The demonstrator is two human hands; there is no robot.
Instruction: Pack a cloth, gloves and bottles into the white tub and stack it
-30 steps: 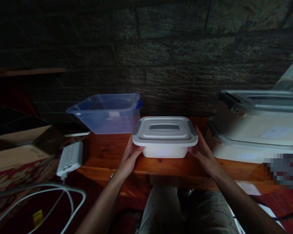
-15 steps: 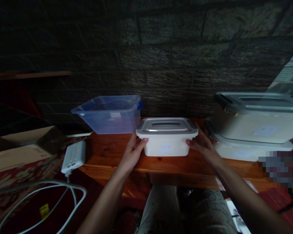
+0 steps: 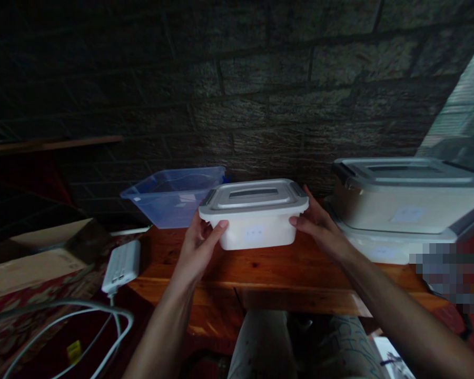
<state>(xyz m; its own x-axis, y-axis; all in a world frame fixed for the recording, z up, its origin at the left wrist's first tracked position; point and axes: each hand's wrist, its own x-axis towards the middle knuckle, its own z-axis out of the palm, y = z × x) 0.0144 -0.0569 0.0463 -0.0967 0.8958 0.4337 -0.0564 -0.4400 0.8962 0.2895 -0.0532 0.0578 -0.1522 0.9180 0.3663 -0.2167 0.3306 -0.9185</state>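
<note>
A small white plastic box (image 3: 256, 231) with a grey clip-on lid (image 3: 253, 196) is held just above the wooden table (image 3: 276, 273), near its middle. My left hand (image 3: 199, 245) grips the box's left end, thumb on the front. My right hand (image 3: 319, 229) grips the right end in the same way. Both hands are closed on the box.
A clear blue tub (image 3: 174, 197) without a lid stands behind the box at the left. Two larger lidded white boxes (image 3: 406, 202) are stacked at the right. A white power strip (image 3: 121, 266) with a looping cable (image 3: 63, 316) and a cardboard box (image 3: 35, 252) lie at the left. A dark brick wall stands behind.
Both hands have lifted the small white box off the table and shifted it slightly left and towards the blue tub. The view has tilted upward.
</note>
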